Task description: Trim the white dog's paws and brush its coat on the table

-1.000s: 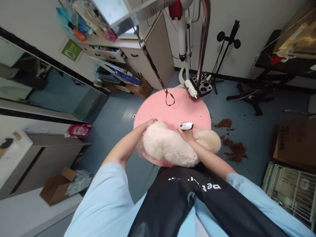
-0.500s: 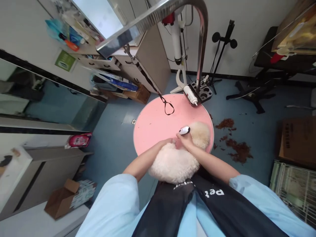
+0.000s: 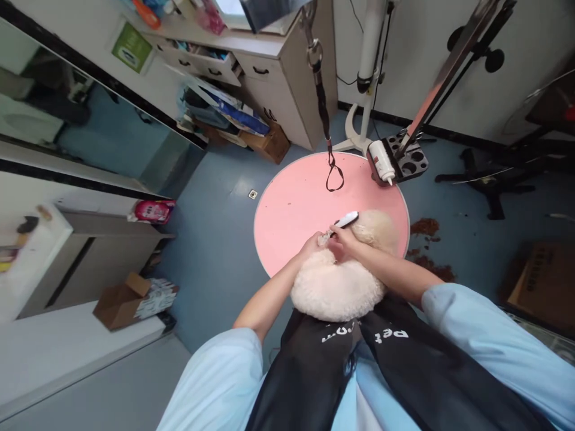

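A fluffy cream-coloured dog [image 3: 336, 287] lies against the black apron at the near edge of the round pink table [image 3: 287, 203]. Its head [image 3: 375, 230] is on the right, beside my right forearm. My right hand [image 3: 345, 238] is closed around a white and black clipper [image 3: 347, 219], whose body points up and to the right. Just left of it, my left hand [image 3: 312, 244] is closed on the dog's paw [image 3: 324, 238]. The two hands are close together, and fur hides part of the fingers.
A black loop leash [image 3: 335, 178] hangs over the table's back. A white bottle [image 3: 381, 161] sits in a black holder [image 3: 411, 158] at the back right. Brown hair clumps [image 3: 424, 227] lie on the floor at right. An open cardboard box [image 3: 121, 302] stands at left.
The view has shifted, so the table appears nearer. My right hand has turned the clipper and now holds it nearer the paw. More of the paw shows at my left hand.
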`<state>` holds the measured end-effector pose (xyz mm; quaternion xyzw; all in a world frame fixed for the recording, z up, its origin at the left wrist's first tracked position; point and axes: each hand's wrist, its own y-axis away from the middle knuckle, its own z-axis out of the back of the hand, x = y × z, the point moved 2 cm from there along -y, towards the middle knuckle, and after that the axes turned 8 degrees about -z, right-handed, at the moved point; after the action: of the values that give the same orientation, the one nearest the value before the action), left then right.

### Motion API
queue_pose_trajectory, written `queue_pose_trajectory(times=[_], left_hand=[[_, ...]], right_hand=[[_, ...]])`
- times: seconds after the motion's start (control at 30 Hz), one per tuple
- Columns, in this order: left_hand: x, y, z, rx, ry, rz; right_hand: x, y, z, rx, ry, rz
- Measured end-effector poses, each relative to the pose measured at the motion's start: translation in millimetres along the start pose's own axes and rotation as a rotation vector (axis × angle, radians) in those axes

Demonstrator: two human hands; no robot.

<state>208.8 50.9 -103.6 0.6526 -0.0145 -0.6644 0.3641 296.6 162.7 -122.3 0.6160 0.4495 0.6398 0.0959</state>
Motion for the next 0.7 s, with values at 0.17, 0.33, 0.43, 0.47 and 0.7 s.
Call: queue_pose_trajectory(times=[0.17, 0.33, 0.43, 0.47, 0.7], left_hand=[[0, -5, 5.5, 0.047, -0.063, -0.083], [-5, -4, 9.4, 0.087, -0.02, -0.088], [-8, -1, 9.4, 0.102, 0.007, -0.052], [-8, 0, 9.1, 0.103, 0.012, -0.036], [-4, 1, 9.7, 0.071, 0.031, 0.007]], right_hand=[[-16, 10, 17, -0.075, -0.093, -0.114], [-22, 22, 19, -0.126, -0.206, -0.122], [-20, 24, 19, -0.118, -0.244, -0.113], [-19, 24, 19, -0.113, -0.249, -0.11], [-15, 28, 15, -0.07, -0.246, -0.089]])
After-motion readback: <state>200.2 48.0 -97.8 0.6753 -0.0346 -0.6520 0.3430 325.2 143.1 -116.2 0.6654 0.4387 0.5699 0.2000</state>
